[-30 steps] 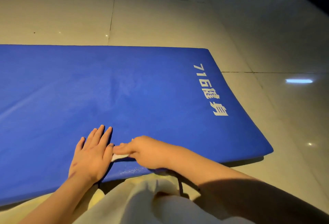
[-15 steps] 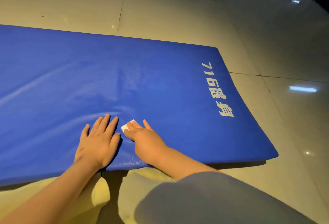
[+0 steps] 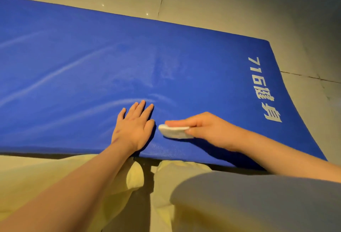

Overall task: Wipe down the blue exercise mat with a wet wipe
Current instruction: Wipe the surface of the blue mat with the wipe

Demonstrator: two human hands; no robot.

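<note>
The mat (image 3: 203,62) lies flat on the floor (image 3: 221,1). The left hand (image 3: 133,128) rests on it by the near edge, fingers straight and slightly spread. Just beside it, the right hand (image 3: 208,130) pinches a folded wipe (image 3: 174,131) between thumb and fingers, at the mat's surface. Pale streaks across the middle and left suggest wiped areas. The end with the lettering (image 3: 263,88) shows none and is probably not yet done.

Left of the wipe (image 3: 174,132): the left hand (image 3: 134,126) lies flat on the mat (image 3: 73,65) just beside it, barring that way.
Ahead: bare mat to its far edge.
Right: bare mat up to the white lettering (image 3: 263,89).
Near side: the person's legs (image 3: 166,180) close by the mat edge.
</note>
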